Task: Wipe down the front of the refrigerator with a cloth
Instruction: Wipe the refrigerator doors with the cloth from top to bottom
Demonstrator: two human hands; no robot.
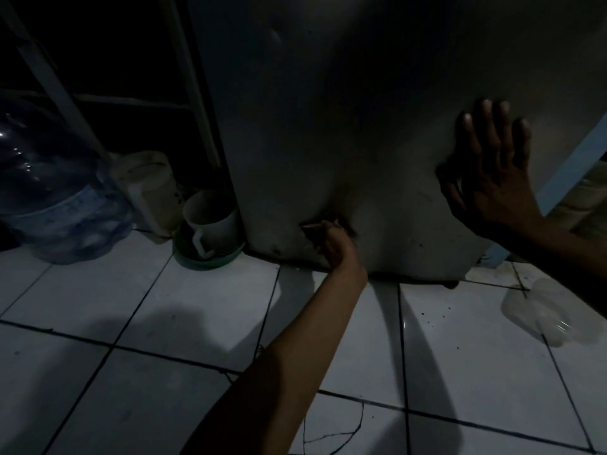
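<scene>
The left hand (331,241) is curled against the lower part of the refrigerator door (377,110), near its bottom edge, gripping a dark, bunched cloth (345,226) that is pressed to the door and shows just above the knuckles. The right hand (489,169) lies flat on the same door, up and to the right of the left hand, with fingers straight and spread and nothing held. Left of the left hand a white mug (213,221) stands in a green dish (210,257) on the white tiled floor (164,323), with a pale pitcher (151,188) and a large blue water jug (56,192) farther left, while a clear plastic container (545,313) lies on the floor below the right hand.
</scene>
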